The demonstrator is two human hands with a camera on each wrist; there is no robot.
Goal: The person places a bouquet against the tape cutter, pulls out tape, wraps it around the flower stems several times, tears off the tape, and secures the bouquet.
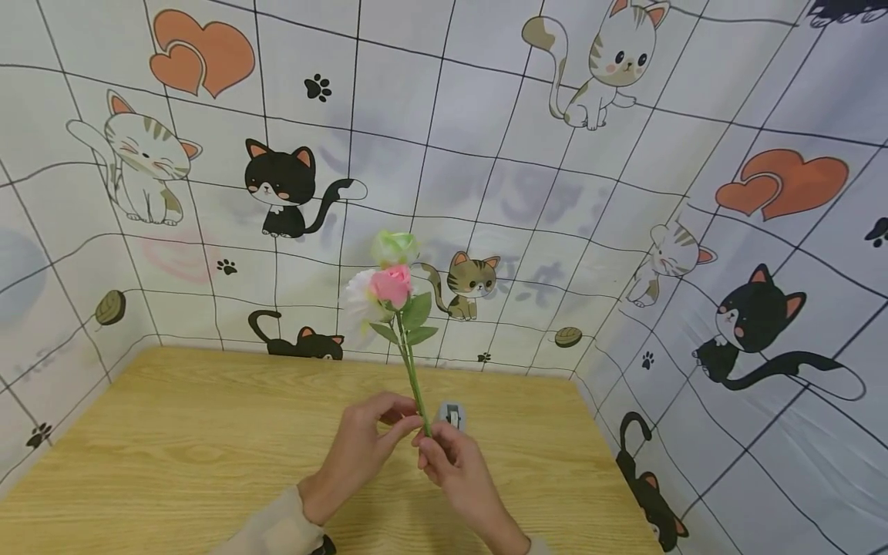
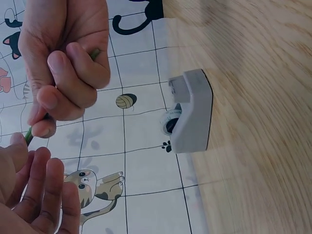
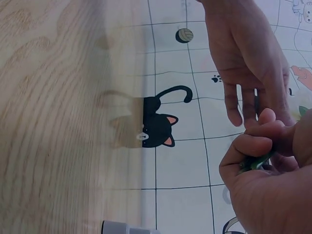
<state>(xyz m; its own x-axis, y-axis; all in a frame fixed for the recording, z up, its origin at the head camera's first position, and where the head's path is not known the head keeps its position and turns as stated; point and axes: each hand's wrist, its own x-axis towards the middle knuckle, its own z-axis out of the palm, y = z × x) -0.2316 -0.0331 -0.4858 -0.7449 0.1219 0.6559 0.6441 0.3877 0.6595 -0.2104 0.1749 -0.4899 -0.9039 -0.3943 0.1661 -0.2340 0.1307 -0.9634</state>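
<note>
In the head view, flowers stand upright above my hands: a pink rose [image 1: 391,287], a pale green bloom [image 1: 395,248] and a white bloom [image 1: 364,297], with green leaves and stems [image 1: 411,370]. My right hand [image 1: 454,466] grips the stems near their lower end; green stem ends [image 2: 95,53] show between its curled fingers in the left wrist view. My left hand [image 1: 368,439] pinches the stem just above, thumb and forefinger on it, its other fingers [image 2: 53,180] fairly straight. Behind the right hand stands a grey tape dispenser [image 1: 452,416], a roll of tape in it.
A wood-grain table [image 1: 229,432] lies under the hands. White cloth with a grid and cat pictures [image 1: 430,177] hangs behind and along both sides. The tape dispenser [image 3: 126,228] also shows at the bottom edge of the right wrist view.
</note>
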